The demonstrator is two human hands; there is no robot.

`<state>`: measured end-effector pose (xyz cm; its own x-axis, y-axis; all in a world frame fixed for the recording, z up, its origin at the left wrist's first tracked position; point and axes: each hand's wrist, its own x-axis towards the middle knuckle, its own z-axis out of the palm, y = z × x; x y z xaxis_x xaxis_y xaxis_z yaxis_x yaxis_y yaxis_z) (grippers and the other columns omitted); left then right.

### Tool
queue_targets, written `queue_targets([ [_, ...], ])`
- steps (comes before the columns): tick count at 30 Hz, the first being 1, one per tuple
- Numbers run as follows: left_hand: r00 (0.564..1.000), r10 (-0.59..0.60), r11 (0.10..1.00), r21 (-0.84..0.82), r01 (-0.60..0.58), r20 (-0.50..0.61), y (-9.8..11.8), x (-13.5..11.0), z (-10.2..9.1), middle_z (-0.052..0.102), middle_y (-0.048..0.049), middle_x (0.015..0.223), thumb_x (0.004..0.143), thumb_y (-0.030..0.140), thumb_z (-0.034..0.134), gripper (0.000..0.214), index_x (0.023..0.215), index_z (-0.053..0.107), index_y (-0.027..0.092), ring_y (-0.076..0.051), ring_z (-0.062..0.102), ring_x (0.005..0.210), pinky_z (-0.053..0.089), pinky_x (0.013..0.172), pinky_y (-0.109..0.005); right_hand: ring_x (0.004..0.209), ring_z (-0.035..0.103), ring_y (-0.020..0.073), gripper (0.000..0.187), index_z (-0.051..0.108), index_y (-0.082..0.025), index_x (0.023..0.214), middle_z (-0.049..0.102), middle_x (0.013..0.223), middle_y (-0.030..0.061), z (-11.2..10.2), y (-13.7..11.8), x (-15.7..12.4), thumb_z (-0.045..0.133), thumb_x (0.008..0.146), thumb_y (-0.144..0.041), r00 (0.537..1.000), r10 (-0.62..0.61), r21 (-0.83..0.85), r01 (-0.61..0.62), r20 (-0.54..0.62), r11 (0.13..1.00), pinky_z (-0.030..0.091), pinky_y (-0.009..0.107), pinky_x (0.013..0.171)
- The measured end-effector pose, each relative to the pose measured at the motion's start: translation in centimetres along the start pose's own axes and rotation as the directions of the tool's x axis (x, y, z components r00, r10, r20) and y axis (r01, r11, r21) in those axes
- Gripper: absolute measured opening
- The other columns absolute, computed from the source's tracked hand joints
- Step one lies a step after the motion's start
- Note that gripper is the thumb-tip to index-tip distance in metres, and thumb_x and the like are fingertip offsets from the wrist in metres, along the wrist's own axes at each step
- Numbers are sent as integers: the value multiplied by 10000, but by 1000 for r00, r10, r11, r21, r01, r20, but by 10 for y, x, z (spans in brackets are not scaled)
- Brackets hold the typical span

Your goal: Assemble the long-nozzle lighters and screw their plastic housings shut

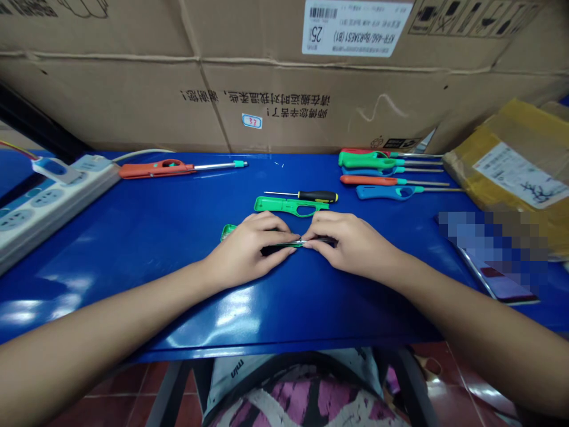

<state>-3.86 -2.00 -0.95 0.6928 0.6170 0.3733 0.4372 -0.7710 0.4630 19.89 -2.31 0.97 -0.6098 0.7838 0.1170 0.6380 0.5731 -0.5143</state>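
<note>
Near the front middle of the table, my left hand (251, 246) is closed around a green lighter casing half (227, 230), whose rounded end shows past my knuckles. My right hand (349, 240) pinches the lighter's metal tube (328, 240) beside the left fingertips. The fingers of both hands almost meet there, and they hide most of the parts inside. Just beyond my hands lies the other green casing half (284, 206), with an oval trigger opening. A black and yellow screwdriver (317, 196) rests directly behind it, its shaft pointing left.
An orange long lighter (155, 169) lies at the back left by a white power strip (53, 198). Several coloured lighters (382, 191) are grouped at the back right. A phone (498, 276) and a yellow-taped parcel (511, 148) sit at right. A large cardboard box (267, 77) stands behind.
</note>
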Motion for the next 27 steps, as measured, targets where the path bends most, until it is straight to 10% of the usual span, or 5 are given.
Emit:
queue_targets([
  [13,996,66,985,157,-74,57,1,0,1,641,-107,1096,1023,239,528,279,1218,726,224,-236,581,1048,486,913,-420,863,615,201,142,732,-191,899,690,898,56,-6,1,3,603,950,-213,999,-32,-219,36,22,975,422,314,739],
  [27,994,92,993,83,-87,-61,-1,-2,6,680,-124,1190,996,177,565,242,1190,709,155,-222,657,1116,578,966,-374,835,645,175,95,712,-174,871,695,888,47,-7,13,7,638,916,-136,997,-81,58,80,15,995,481,305,796],
])
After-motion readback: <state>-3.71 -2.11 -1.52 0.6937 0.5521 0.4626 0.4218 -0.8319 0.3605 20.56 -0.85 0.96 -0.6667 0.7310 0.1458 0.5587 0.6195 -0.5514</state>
